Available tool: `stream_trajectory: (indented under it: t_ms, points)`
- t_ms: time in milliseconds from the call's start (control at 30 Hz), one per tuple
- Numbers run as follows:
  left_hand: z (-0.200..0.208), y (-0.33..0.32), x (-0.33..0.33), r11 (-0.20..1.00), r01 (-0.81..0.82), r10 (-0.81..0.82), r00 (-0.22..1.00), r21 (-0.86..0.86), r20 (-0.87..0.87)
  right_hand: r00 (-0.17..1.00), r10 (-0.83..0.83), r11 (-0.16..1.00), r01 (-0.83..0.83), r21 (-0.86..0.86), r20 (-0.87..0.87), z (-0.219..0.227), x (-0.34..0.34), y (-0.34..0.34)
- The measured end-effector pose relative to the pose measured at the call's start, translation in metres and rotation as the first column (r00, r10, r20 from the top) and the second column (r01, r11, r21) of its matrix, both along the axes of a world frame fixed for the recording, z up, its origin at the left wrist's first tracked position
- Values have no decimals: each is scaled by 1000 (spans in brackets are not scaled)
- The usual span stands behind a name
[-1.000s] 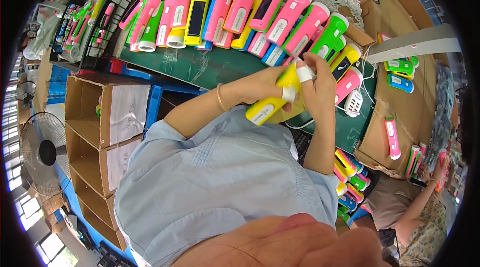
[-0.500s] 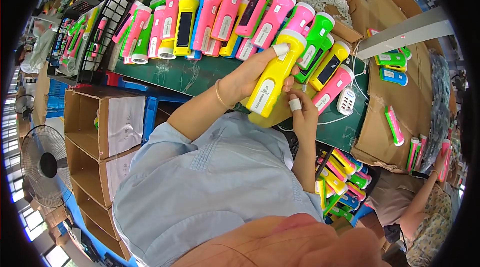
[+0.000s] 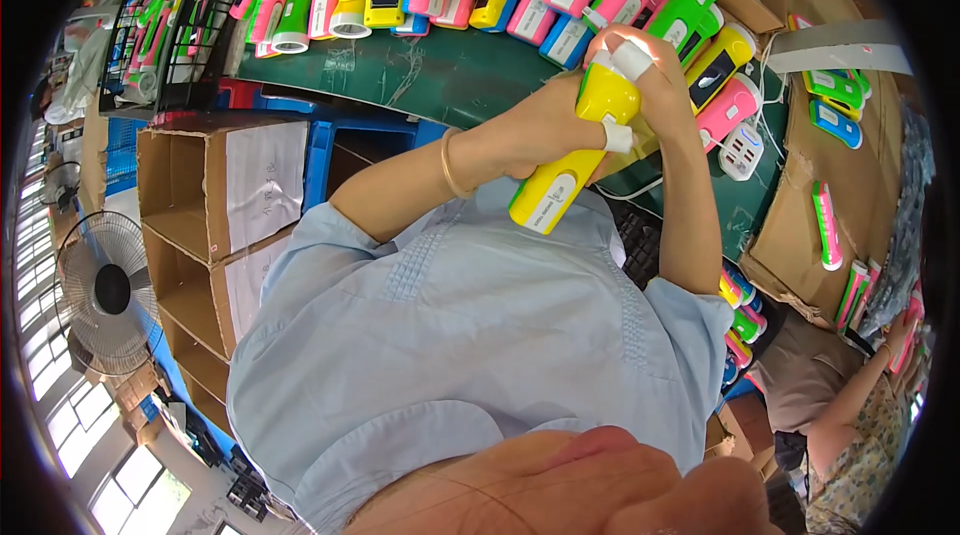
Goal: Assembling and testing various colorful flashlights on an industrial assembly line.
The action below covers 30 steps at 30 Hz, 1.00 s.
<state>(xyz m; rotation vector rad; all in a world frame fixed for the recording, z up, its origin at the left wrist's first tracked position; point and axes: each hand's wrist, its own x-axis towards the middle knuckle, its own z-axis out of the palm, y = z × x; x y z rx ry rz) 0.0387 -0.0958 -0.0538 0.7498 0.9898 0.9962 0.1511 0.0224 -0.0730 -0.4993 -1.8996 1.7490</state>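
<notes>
A yellow flashlight (image 3: 555,191) is held tilted above the near edge of the green table, its lens end up and to the right. My left hand (image 3: 550,131) is closed around its body, white tape on the thumb. At the top end, my right hand (image 3: 658,85) is closed over the flashlight's head, with white tape on a digit too; its fingers partly hide the rim. Just beyond my hands lie a green flashlight (image 3: 690,0) and a pink flashlight (image 3: 728,113), close to my right hand.
Several pink, green, yellow and blue flashlights line the green table (image 3: 440,75). A black wire basket (image 3: 200,35) stands at the left, above cardboard compartments (image 3: 175,180). A white multi-port charger (image 3: 741,152) with cables sits at the right. Another person's arm (image 3: 850,405) is at far right.
My right hand has risen from beside the flashlight to close over its head. My left hand now grips farther down the body. The view has shifted, so the table sits higher.
</notes>
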Motion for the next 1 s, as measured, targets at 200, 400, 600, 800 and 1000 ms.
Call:
stream_trajectory:
  t_ms: [200,400,600,800,1000]
  points:
    - [-5,-12,-2,992,53,-27,976,-116,215,996,21,994,-30,-106,-82,-13,-1,-13]
    - [-6,-8,-6,983,120,-38,869,-136,493,993,65,966,-88,-243,-99,-4,-3,-7]
    - [-14,-6,-9,961,189,-95,912,-202,399,879,15,946,-166,277,476,16,-2,0]
    - [-9,4,-18,993,-5,48,929,-119,367,820,-559,803,497,329,125,16,11,-18]
    - [-3,13,-22,990,-57,107,905,-131,412,771,-558,829,534,165,306,-31,54,-57]
